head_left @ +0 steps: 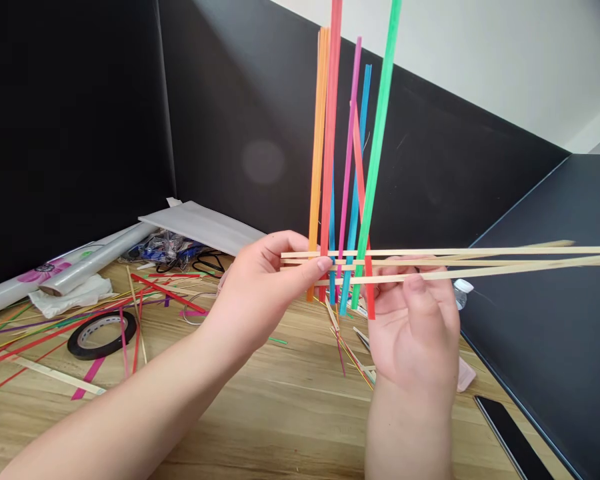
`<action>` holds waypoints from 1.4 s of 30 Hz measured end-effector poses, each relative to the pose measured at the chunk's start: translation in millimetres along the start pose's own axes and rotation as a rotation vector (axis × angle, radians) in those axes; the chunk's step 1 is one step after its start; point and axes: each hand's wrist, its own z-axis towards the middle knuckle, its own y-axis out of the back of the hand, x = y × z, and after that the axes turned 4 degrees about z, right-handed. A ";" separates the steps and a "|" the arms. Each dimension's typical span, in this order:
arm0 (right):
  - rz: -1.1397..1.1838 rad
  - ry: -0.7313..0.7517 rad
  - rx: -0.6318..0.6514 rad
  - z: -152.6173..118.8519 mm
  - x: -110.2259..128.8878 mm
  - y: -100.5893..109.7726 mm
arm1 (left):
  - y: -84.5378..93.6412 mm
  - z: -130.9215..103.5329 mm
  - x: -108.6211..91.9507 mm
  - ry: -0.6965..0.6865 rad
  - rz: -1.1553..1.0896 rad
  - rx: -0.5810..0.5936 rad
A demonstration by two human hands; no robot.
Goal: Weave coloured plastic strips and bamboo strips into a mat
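My left hand [260, 293] pinches one end of a loose weave of thin strips, its thumb pressing on the crossing. Upright run an orange strip [318, 147], a red strip [330, 133], a purple strip [350, 140], a blue strip [364, 113] and a green strip [381, 127]. Several pale strips [460, 272] cross them sideways and stick out past the right edge. My right hand [415, 327], palm up, has its thumb and fingers closed on the pale strips just right of the crossing. A slanting red strip [361, 173] passes between the blue and green ones.
Loose coloured strips [170, 293] and a roll of black tape [103, 335] lie on the wooden table [280, 427] at left. Behind are plastic-wrapped rolls [100, 257] and a white sheet [200, 223]. A phone [513, 437] and a bottle [461, 293] are at right. Dark panels surround the table.
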 end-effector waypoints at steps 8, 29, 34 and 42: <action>0.025 0.005 -0.064 -0.3 -0.5 0.0 | -2.6 0.0 0.6 -0.041 -0.029 0.017; 0.130 0.067 0.073 2.6 -10.7 -2.6 | -1.7 8.1 0.6 0.058 -0.193 0.040; 0.068 0.104 0.032 2.6 -11.2 -4.8 | 0.3 6.4 3.7 0.031 -0.141 0.028; 0.036 0.146 0.076 1.9 -11.3 -4.2 | 0.3 5.9 2.6 0.023 -0.085 0.010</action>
